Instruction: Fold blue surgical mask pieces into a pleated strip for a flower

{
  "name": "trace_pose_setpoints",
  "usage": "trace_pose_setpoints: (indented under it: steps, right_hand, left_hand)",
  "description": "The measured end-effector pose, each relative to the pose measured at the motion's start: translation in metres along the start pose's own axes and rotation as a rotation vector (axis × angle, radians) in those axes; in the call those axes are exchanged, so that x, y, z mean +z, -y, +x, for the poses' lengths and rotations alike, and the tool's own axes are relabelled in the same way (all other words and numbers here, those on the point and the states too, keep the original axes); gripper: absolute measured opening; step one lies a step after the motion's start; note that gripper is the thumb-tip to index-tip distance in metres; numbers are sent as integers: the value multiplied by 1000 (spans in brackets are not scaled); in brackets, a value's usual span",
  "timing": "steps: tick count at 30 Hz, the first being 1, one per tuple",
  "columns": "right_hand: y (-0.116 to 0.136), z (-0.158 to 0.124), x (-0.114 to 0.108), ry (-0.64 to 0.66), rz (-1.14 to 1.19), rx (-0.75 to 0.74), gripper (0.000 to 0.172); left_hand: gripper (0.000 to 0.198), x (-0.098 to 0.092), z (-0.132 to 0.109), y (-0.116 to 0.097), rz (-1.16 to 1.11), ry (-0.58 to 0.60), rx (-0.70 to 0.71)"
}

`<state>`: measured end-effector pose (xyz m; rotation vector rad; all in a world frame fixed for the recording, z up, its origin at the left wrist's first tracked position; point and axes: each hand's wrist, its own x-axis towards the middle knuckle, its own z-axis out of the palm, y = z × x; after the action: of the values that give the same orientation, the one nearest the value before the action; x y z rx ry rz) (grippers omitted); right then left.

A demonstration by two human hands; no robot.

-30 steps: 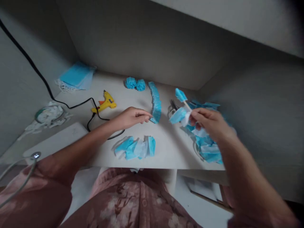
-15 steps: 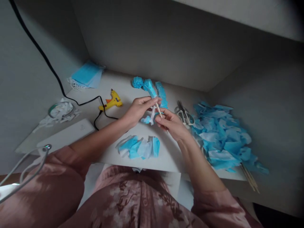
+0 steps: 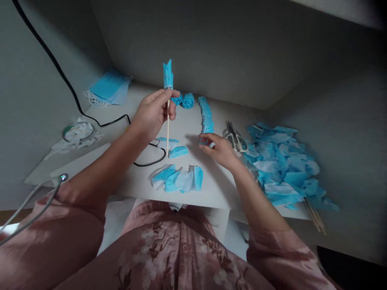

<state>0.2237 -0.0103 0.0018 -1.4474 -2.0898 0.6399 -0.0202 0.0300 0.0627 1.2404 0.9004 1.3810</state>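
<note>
One wooden stick (image 3: 168, 127) in the left hand (image 3: 155, 110)

In the head view, the left hand pinches the stick between thumb and fingers, holding it roughly upright above the table (image 3: 187, 125), a folded blue piece (image 3: 168, 76) at its top end. The right hand (image 3: 220, 151) is loosely curled, thumb and fingers parted, at the near end of a blue strip (image 3: 206, 114); whether they touch, I cannot tell.
</note>
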Motion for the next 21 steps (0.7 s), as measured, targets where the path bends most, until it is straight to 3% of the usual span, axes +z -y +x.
trace_pose_setpoints:
  steps: [3, 5, 7, 9, 12, 16, 19, 21]
  right_hand:
    - [16, 9, 16, 102, -100, -245, 62]
    - [25, 19, 34, 166, -163, -332, 74]
    - [30, 29, 49, 225, -185, -371, 74]
    - [32, 36, 52, 258, -187, -368, 60]
    - [34, 27, 28, 183, -141, -330, 41]
    - [31, -19, -25, 21, -70, -302, 26]
    - [17, -59, -44, 83, -144, -312, 27]
    - [4, -79, -45, 195, -228, -311, 34]
  left_hand:
    - [25, -7, -3, 3, -58, -9, -32]
    - [24, -10, -4, 6, -12, -6, -46]
    - [24, -13, -6, 9, 38, 8, -48]
    - [24, -16, -8, 14, 76, 34, -33]
    - [24, -21, -9, 22, 226, 66, 32]
    - [20, -20, -7, 30, 447, 72, 127]
    - [19, -15, -6, 34, 559, 53, 212]
    - [19, -11, -5, 35, 633, 74, 287]
